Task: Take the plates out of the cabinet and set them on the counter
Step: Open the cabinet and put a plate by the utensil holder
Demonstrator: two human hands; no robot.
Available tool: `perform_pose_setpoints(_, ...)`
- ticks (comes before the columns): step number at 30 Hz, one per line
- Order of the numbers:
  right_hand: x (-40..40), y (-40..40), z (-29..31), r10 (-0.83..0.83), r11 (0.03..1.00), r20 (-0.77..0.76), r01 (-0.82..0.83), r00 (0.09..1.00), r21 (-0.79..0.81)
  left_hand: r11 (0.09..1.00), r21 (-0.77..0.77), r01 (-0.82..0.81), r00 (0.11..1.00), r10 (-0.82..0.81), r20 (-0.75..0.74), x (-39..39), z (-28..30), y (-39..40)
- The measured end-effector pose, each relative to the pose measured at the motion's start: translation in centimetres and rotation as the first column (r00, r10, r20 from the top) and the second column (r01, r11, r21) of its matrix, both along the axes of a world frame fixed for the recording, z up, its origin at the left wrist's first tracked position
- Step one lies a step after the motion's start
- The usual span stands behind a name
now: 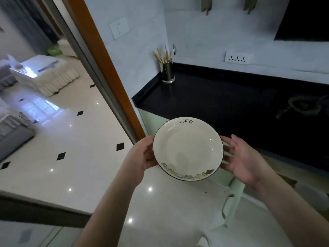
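A cream plate (187,148) with a thin black rim, the word "life" at its far edge and a printed pattern at its near edge is held level between both hands. My left hand (142,155) grips its left edge with fingers under it. My right hand (243,161) cups its right edge, fingers spread beneath the rim. The plate hangs in front of the black counter (222,100), just short of its front edge and below its top. The pale green cabinet door (231,202) stands open below my right hand; the cabinet's inside is mostly hidden.
A metal holder with chopsticks and a spoon (167,72) stands at the counter's back left corner. A gas burner (302,106) sits at the counter's right. A brown door frame (110,68) runs down the left of the counter. Glossy white floor tiles lie below.
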State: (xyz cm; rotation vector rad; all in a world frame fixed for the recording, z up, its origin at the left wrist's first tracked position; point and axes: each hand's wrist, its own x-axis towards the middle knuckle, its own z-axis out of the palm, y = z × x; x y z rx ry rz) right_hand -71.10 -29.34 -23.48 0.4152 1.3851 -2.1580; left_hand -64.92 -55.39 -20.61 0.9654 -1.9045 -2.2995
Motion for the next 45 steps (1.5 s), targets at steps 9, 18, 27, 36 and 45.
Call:
perform_pose_setpoints(9,-7.3,-6.7,1.7,0.091,0.995,-0.071,-0.093,0.993,-0.038,0.995,-0.004,-0.101,0.992,0.1,-0.08,-3.0,1.5,-3.8)
perform_pose_setpoints(18,-12.8,-13.6,0.6,0.029,0.999,-0.073,-0.031,0.997,-0.022,0.997,-0.017,0.073,0.996,-0.074,-0.039,-10.4,-1.2,-13.1)
perform_pose_setpoints(27,-18.0,-20.8,-0.6,-0.075,0.992,-0.057,0.08,0.996,0.096,0.975,0.137,0.175,0.983,-0.166,-0.073,-19.6,-2.2,-22.1)
perform_pose_setpoints(36,-22.3,-22.9,-3.0,-0.215,0.973,0.006,0.214,0.977,0.091,0.96,0.175,0.218,0.966,-0.238,0.101,-29.3,-4.8,-24.5)
perform_pose_setpoints(45,-31.2,-21.3,-6.2,-0.241,0.953,0.068,0.222,0.968,0.208,0.925,0.107,0.364,0.919,-0.376,0.12,-39.4,-9.1,-23.5)
